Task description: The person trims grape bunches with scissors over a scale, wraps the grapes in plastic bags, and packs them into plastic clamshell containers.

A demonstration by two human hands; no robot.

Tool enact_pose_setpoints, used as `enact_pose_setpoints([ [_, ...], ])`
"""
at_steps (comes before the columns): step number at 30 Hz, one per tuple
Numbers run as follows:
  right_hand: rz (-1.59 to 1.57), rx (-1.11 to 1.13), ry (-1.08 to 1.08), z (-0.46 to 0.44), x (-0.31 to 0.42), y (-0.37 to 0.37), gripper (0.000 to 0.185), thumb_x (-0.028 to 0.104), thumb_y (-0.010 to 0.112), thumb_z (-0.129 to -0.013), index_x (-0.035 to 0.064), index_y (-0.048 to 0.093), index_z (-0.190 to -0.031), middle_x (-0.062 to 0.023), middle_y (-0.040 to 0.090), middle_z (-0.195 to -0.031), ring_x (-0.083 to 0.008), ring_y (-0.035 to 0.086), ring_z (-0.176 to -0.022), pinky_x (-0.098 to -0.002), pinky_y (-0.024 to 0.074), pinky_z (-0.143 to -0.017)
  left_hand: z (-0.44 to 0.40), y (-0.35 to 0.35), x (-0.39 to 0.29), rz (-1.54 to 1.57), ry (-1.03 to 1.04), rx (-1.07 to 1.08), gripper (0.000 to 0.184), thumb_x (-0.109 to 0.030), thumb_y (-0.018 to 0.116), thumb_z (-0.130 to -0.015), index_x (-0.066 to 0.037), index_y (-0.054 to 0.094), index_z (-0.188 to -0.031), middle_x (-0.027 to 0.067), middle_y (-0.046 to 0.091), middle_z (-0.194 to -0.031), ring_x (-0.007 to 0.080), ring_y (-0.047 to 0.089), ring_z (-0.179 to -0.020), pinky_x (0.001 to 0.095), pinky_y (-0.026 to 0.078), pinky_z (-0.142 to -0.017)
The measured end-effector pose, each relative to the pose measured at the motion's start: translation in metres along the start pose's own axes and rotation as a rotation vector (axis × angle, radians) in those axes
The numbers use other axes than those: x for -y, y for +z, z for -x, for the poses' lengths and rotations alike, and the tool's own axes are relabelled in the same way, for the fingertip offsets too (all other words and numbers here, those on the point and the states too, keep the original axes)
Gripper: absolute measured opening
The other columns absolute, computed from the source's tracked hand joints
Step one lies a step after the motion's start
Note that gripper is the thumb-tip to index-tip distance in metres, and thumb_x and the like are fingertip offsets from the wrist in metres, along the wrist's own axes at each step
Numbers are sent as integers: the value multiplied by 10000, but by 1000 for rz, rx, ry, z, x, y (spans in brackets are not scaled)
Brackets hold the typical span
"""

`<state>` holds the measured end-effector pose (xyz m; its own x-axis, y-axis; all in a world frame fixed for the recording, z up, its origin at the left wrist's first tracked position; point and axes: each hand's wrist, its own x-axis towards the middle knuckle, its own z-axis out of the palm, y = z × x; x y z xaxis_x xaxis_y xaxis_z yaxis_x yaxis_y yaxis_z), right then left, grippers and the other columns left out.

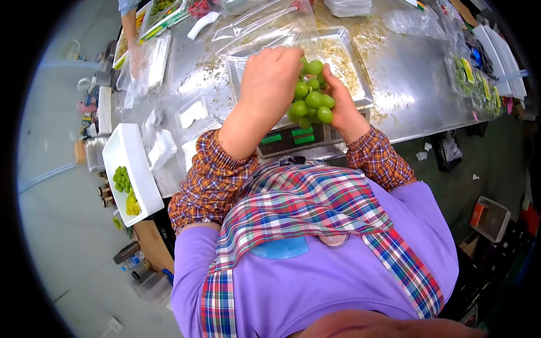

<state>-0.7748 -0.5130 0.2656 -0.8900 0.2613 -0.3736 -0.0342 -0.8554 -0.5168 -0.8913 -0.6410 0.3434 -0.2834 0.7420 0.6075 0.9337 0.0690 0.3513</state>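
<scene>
A bunch of green grapes [313, 100] hangs between my two hands, above a scale [287, 139] with lit green displays. My left hand [269, 78] is closed at the bunch's upper left side, back of the hand toward me; its fingertips are mostly hidden. From the right, my right hand [342, 107] grips the same bunch, thumb raised along the grapes. Beneath and behind the hands is a shallow metal tray [360, 70] with brownish specks. Clear plastic film [265, 28] lies over its far left part.
A white foam box [147, 186] with green and yellowish grapes stands at the table's left edge. Another person's hand [135, 56] touches clear plastic packaging at the upper left. Packed green produce [470, 76] sits at the right. Clear containers [348, 7] are stacked at the back.
</scene>
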Motion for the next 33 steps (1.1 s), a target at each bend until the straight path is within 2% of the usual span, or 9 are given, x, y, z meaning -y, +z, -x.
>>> enact_pose_setpoints([
  [4, -40, -153, -76, 4, 5, 2, 533, 521, 499, -910, 70, 498, -1194, -116, 600, -1081, -262, 620, -975, -429, 526, -835, 15, -6, -9, 24, -29, 54, 211, -62, 663, -776, -39, 587, -971, 118, 611, -783, 317, 584, -765, 409, 459, -672],
  [8, -65, -55, -163, 7, 10, -5, 619, 563, 479, -900, 52, 476, -1250, -148, 576, -1172, -280, 604, -1020, -442, 501, -884, 37, -6, 3, 34, -26, 104, 198, -28, 653, -776, -32, 590, -963, 119, 587, -801, 307, 567, -777, 391, 452, -680],
  [11, 21, -4, -201, 14, 9, -1, 610, 553, 450, -916, 64, 458, -1281, -144, 577, -1171, -279, 610, -1009, -434, 512, -867, 42, -2, 6, 51, -45, 80, 151, -1, 617, -795, -20, 591, -943, 127, 572, -845, 297, 565, -789, 367, 462, -693],
  [14, 21, 28, -203, 23, 1, 4, 582, 528, 439, -932, 73, 452, -1295, -141, 579, -1172, -276, 613, -1008, -423, 520, -857, 43, -2, 11, 193, -185, 56, 129, 14, 577, -790, -9, 582, -916, 160, 557, -884, 339, 535, -842, 395, 438, -758],
  [18, 8, 1, -230, 29, -9, 7, 567, 509, 434, -943, 73, 444, -1305, -136, 577, -1183, -263, 610, -1021, -420, 516, -871, 31, -3, 5, 217, -224, -25, 101, 10, 569, -821, 0, 575, -921, 158, 563, -829, 333, 555, -783, 382, 454, -704],
  [23, 64, 6, -329, 26, -23, 3, 514, 475, 430, -957, 67, 476, -1265, -117, 591, -1159, -207, 617, -1012, -353, 540, -828, 14, -8, 2, 70, -20, 66, 118, -9, 586, -833, -16, 578, -951, 143, 561, -809, 324, 570, -750, 386, 462, -649],
  [26, 45, 49, -282, 27, -24, 2, 504, 469, 453, -951, 55, 488, -1236, -102, 604, -1124, -187, 629, -976, -337, 549, -799, 1, -10, -7, 26, 36, 138, 142, -23, 607, -825, -38, 583, -964, 130, 567, -811, 325, 575, -710, 382, 472, -614],
  [29, -29, 0, -293, 28, -21, 8, 415, 407, 543, -929, 27, 548, -1095, -79, 641, -972, -166, 664, -845, -317, 575, -711, -13, -8, -19, -32, 78, 178, 157, -43, 622, -821, -57, 584, -972, 118, 573, -807, 328, 582, -682, 388, 480, -588],
  [33, -98, -29, -259, 27, -21, 10, 411, 417, 547, -924, 33, 567, -1071, -74, 643, -955, -161, 661, -832, -321, 573, -718, -28, 1, -26, -31, 105, 207, 127, -61, 636, -812, -57, 594, -932, 114, 579, -791, 325, 587, -681, 391, 485, -590],
])
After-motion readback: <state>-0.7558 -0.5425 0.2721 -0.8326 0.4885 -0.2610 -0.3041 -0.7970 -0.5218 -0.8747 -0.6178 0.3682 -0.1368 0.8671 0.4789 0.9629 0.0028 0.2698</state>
